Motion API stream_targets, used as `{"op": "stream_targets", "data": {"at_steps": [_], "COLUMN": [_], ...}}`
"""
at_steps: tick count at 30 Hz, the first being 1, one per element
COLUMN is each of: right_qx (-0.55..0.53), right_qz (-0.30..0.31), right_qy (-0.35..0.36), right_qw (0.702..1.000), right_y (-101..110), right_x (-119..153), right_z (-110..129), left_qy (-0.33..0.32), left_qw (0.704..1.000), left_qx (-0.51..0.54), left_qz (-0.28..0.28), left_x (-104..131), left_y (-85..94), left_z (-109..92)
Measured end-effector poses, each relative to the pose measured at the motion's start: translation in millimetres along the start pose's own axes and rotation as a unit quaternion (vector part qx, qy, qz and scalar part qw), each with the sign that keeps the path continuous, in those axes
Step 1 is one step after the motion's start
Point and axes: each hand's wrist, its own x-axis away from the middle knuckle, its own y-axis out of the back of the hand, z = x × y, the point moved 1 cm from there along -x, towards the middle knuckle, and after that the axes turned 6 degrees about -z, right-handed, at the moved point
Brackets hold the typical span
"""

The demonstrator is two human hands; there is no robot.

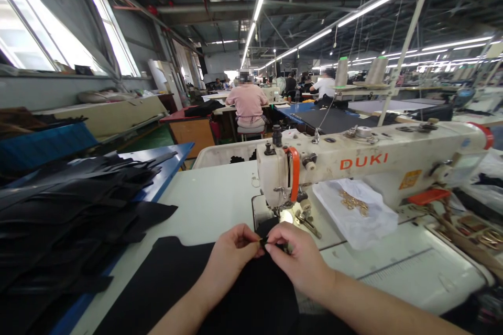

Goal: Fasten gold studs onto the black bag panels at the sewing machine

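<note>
Both hands meet just in front of the needle area of a white sewing machine [318, 162]. My left hand [236, 251] pinches a small dark piece between thumb and forefinger. From the other side, my right hand [293, 251] has its fingertips closed on the same small dark piece [264, 242], with a hint of something metallic near it. Black fabric [251, 298] lies beneath both hands and reaches toward the machine's foot. Another black panel [157, 277] spreads to the left on the pale table [212, 204].
Stacked black pieces [70, 209] cover a blue table at the left. A white plastic bag [353, 214] with gold metal parts [353, 203] lies under the machine arm. Behind the table stands a white bin [204, 157]. A person in pink [247, 102] sits farther back.
</note>
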Motion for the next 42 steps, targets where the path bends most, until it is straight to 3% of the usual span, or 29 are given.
{"op": "stream_targets", "data": {"at_steps": [7, 14, 21, 24, 33, 38, 42], "right_qx": [-0.023, 0.042, 0.045, 0.034, -0.093, -0.076, -0.05], "right_qz": [0.002, 0.001, 0.003, -0.002, -0.031, -0.033, -0.043], "right_qy": [-0.025, 0.048, 0.067, 0.046, -0.109, -0.082, -0.051], "right_qw": [0.999, 0.998, 0.997, 0.998, 0.989, 0.993, 0.997], "right_y": [1, -2, -1, -1, -8, -7, -6], "right_x": [-1, 1, 0, 0, -2, -2, -2], "right_z": [0, 2, 3, 3, -10, -9, -8], "left_qy": [-0.024, -0.032, -0.027, -0.018, 0.018, 0.02, 0.004], "left_qw": [1.0, 0.998, 0.998, 0.999, 0.995, 0.996, 1.0], "left_qx": [-0.011, -0.051, -0.042, -0.019, 0.091, 0.074, 0.019], "left_qz": [-0.006, -0.025, -0.028, -0.018, 0.029, 0.039, -0.003], "left_x": [2, 3, 6, 5, -2, -2, 3], "left_y": [1.8, -0.4, -2.9, -2.5, 0.1, 0.1, -2.7], "left_z": [-1, 2, -1, -2, 2, 3, -2]}}
